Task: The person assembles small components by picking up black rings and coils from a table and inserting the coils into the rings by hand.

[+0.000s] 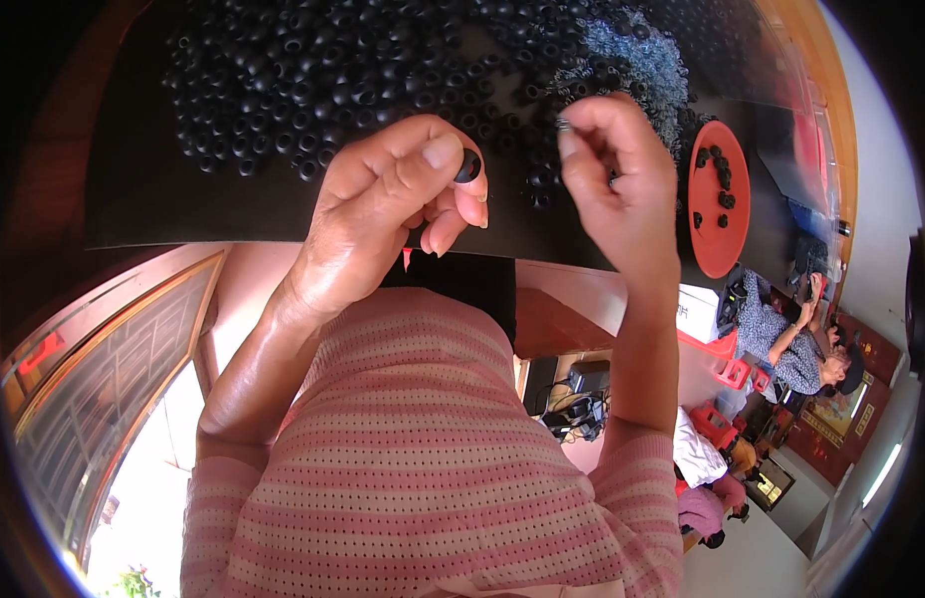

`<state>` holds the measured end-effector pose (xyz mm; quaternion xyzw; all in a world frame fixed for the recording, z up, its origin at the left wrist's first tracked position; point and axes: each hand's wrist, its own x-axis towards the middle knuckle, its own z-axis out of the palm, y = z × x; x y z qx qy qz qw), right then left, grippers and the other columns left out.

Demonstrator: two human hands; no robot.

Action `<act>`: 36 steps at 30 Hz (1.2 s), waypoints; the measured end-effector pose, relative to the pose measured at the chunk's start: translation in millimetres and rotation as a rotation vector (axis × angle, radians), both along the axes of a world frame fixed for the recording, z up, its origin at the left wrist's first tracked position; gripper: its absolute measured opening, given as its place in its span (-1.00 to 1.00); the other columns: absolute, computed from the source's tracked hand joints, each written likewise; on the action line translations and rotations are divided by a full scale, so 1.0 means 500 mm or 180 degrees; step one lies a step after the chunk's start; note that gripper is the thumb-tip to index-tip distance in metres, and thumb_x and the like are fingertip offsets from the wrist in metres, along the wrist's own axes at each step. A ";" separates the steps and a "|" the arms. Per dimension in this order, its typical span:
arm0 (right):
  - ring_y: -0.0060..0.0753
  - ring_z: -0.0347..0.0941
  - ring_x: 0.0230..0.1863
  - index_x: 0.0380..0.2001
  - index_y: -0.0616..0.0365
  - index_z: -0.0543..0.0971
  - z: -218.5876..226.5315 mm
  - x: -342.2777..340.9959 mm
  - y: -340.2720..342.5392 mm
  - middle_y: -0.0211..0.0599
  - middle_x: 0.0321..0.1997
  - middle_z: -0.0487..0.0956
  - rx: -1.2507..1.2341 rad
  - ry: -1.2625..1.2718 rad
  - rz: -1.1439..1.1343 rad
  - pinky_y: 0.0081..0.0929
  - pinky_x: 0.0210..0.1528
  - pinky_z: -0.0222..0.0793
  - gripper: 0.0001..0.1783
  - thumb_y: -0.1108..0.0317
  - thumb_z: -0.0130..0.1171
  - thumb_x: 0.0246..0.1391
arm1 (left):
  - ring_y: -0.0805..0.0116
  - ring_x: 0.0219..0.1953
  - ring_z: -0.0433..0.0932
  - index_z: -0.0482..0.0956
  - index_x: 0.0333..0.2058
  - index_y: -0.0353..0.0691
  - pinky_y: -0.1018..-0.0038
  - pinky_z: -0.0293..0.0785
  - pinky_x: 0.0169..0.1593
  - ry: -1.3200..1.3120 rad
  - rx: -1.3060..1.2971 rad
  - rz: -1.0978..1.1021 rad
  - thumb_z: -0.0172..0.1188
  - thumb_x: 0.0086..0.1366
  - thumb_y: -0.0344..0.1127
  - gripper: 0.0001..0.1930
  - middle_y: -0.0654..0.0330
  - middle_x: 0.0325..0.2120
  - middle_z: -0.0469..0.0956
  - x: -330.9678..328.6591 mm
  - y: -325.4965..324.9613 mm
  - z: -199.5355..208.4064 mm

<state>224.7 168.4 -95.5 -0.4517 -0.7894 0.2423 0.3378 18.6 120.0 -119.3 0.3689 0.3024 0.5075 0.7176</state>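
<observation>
Between the thumb and index finger of my left hand (378, 199) is a small black hollow piece (468, 166), rounded like a bead, with its opening facing right. To its right and apart from it, my right hand (622, 174) is closed in a pinch. At its fingertips shows a tiny metal spring (563, 125), partly hidden by the fingers. Beyond both hands, many similar black hollow pieces (283, 75) lie spread over the dark tabletop (134, 199). A pile of small silvery springs (647, 65) lies just past my right hand.
An orange-red oval dish (720, 254) with several black pieces in it stands right of my right hand. The table's near edge runs just in front of my body. Farther right, other people (791, 344) sit near red plastic stools (737, 374). Tangled cables (577, 409) lie below the table.
</observation>
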 end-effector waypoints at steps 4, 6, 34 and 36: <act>-0.70 0.28 -0.47 -0.21 0.22 0.50 0.007 0.053 0.020 -0.44 -0.42 0.39 0.0334 -0.0408 0.0000 -0.75 -0.43 0.21 -0.77 0.67 0.05 0.04 | 0.54 -0.62 0.27 0.43 -0.34 -0.36 0.63 0.21 -0.52 0.0111 0.0056 -0.0008 -0.12 0.39 -0.04 -0.58 0.14 -0.51 0.45 0.001 0.000 0.003; -0.69 0.28 -0.48 -0.22 0.22 0.50 0.010 0.063 0.019 -0.43 -0.42 0.39 0.0267 -0.0486 -0.0086 -0.74 -0.43 0.22 -0.78 0.66 0.06 0.04 | 0.54 -0.62 0.27 0.43 -0.34 -0.36 0.63 0.21 -0.53 0.0143 0.0103 -0.0020 -0.12 0.39 -0.04 -0.58 0.15 -0.51 0.45 0.000 0.000 0.001; -0.20 0.43 -0.53 -0.34 0.18 0.50 0.006 0.067 0.022 -0.25 -0.43 0.46 0.0449 -0.1052 -0.0350 -0.38 -0.49 0.33 -0.85 0.45 0.22 -0.02 | 0.66 -0.58 0.34 0.50 -0.30 -0.30 0.72 0.25 -0.52 0.0260 0.0344 -0.0060 -0.02 0.40 -0.21 -0.74 0.30 -0.51 0.50 0.005 -0.007 -0.010; -0.19 0.43 -0.53 -0.33 0.18 0.51 0.007 0.062 0.022 -0.25 -0.42 0.46 0.0426 -0.1063 -0.0407 -0.37 -0.48 0.33 -0.85 0.44 0.22 -0.01 | 0.66 -0.58 0.34 0.50 -0.29 -0.30 0.72 0.26 -0.52 0.0225 0.0331 -0.0029 -0.02 0.40 -0.21 -0.74 0.29 -0.51 0.51 0.006 -0.007 -0.011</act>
